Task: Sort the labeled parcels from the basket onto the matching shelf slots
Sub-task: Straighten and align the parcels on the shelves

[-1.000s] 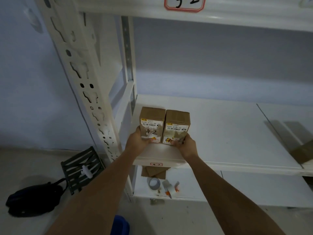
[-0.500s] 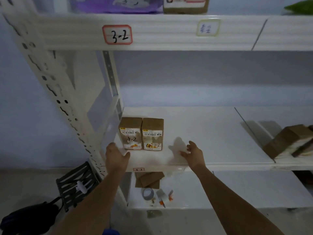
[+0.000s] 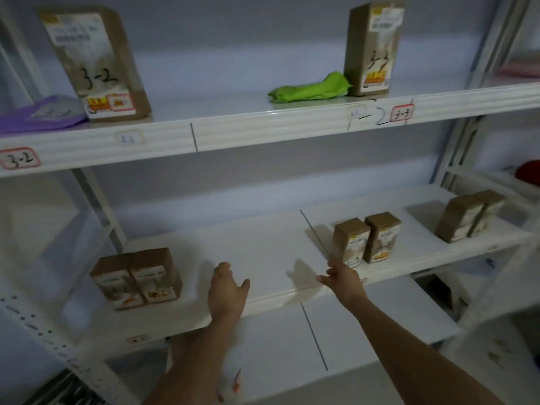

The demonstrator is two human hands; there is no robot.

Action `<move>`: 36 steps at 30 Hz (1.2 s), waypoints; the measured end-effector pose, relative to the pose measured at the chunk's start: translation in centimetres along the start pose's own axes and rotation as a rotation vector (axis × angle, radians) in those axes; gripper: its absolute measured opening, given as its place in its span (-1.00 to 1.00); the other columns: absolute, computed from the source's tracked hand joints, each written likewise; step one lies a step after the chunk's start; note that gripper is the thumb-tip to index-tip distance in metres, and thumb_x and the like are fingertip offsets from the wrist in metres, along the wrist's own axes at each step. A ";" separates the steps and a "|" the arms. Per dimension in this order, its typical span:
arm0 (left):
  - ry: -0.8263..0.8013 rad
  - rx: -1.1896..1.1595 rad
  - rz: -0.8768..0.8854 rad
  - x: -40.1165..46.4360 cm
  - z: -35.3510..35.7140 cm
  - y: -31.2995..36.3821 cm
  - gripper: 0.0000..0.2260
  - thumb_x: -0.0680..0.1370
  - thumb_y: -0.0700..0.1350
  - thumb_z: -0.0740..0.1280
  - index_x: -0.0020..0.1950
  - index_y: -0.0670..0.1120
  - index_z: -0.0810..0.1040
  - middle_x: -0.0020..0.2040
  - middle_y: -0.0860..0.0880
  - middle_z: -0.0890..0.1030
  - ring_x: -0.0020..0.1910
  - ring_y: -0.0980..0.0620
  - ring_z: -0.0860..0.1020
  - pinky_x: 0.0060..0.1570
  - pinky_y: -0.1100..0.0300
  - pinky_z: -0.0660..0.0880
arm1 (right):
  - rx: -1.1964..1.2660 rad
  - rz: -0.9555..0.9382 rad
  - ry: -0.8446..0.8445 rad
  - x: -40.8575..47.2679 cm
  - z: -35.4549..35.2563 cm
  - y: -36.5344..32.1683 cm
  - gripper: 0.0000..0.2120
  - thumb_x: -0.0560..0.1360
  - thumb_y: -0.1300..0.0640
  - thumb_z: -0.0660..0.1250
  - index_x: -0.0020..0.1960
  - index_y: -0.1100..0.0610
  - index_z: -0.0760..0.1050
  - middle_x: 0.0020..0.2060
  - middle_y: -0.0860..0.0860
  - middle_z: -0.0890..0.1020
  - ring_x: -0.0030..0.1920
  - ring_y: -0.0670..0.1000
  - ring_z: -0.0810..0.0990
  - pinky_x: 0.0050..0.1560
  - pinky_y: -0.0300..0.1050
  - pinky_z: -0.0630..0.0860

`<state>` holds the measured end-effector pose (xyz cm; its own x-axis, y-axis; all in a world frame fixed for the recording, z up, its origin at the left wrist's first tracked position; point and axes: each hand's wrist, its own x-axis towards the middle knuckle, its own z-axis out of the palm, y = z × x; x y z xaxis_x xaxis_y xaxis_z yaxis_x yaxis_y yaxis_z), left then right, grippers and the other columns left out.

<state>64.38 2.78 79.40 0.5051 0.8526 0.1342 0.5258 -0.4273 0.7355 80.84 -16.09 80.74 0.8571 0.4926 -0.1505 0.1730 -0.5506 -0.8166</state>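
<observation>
Nearest the camera, two bare forearms reaching up toward a white metal shelf unit. Left hand point(image 3: 227, 290) over the front lip of the middle shelf point(image 3: 263, 252), fingers loosely spread, holding nothing. Right hand point(image 3: 343, 277) at the same lip further right, fingers relaxed and apart, also empty, just in front of a thin dark divider line on the shelf.

On the middle shelf, near left, a pair of brown parcels point(image 3: 137, 277) standing upright and touching, handwritten number on the left one too blurred to read fully. Below them on the shelf edge, a small red-bordered slot label point(image 3: 137, 339), unreadable. Right of the divider line, a second pair of parcels point(image 3: 366, 239) upright side by side. Far right, a third pair point(image 3: 470, 214), angled.

On the upper shelf, far left, a purple bag point(image 3: 41, 114) beside a tall parcel marked 3-2 point(image 3: 96, 62); matching 3-2 label point(image 3: 19, 159) on the shelf edge. Further right, a green bag point(image 3: 309, 89) touching a parcel marked 3-3 point(image 3: 372, 48), with a 3-3 label point(image 3: 402, 114) beneath.
</observation>
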 end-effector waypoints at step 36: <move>-0.534 -0.279 0.111 8.0 26.4 15.1 -0.52 0.34 -0.24 0.54 0.18 -0.19 0.43 0.05 -0.07 0.62 -0.06 0.05 0.56 -0.09 0.25 0.46 | 0.076 0.152 0.185 20.2 -12.8 12.5 -0.69 0.38 0.27 0.45 0.04 0.22 0.40 -0.05 0.09 0.58 0.04 0.13 0.57 0.07 0.00 0.51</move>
<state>94.44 -4.78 74.04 0.8576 0.5083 -0.0780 0.2876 -0.3483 0.8922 106.49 -21.67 74.65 0.9460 0.2724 -0.1757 0.0047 -0.5534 -0.8329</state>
